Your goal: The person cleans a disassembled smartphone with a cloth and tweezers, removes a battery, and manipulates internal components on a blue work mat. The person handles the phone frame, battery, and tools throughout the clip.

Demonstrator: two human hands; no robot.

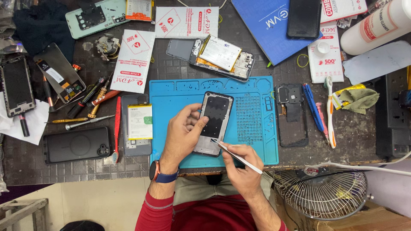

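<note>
Head view looking down at a dark, crowded repair bench. On the blue silicone work mat (252, 147) with small tray compartments, a grey phone frame with a dark inner panel (214, 123), lying face down and a little tilted. Left hand (182, 133) resting on the left edge of this frame, fingers bent and pressed against its side, thumb near the top corner, so holding it steady, not lifting it. Right hand (242, 169) just below the frame, fingers closed in a pinch on a thin silver pry tool (235, 155), with its tip touching the lower right edge of the frame. Judging from this: phone already opened and emptied, battery and board not in the frame any more; work at the lower edge only at its beginning, and the frame not yet separated further. Around the mat: another opened phone with a white battery (222, 55) just above it, a black back cover with camera part (292, 114) to the right, a white battery on a grey phone body (139, 124) to the left, several screwdrivers (85, 107) further left, a black phone (77, 145) below them, and a small wire-guard fan (321, 192) near the bench edge.
</note>
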